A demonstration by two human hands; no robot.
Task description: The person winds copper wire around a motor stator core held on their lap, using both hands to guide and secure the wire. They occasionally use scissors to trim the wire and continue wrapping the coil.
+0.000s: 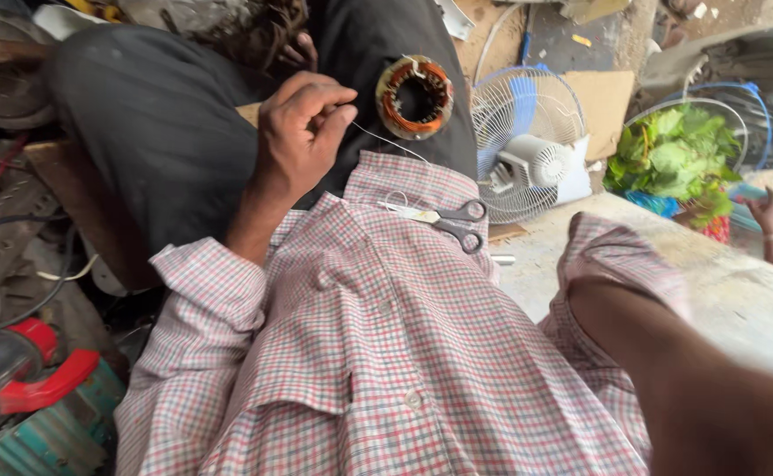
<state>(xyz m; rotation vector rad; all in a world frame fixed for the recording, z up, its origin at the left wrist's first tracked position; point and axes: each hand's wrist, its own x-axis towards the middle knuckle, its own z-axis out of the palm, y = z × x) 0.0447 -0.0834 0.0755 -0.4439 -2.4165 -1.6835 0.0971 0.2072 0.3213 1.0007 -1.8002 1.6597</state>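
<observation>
My left hand (303,132) is raised over my lap, its fingertips pinched on a thin white thread (386,145). The thread runs toward a round motor stator with copper windings (415,97) that rests on my dark trousers. Grey-handled scissors (457,222) lie on my checked shirt, just below the thread. My right forearm reaches off the lower right edge of the frame, so that hand is hidden.
A small white table fan (527,145) stands beyond my lap beside a pale concrete ledge (739,291). A bunch of green leaves (677,154) lies at the right, with another person's hand (767,214) next to it. A red and teal machine (29,392) and cables sit at the lower left.
</observation>
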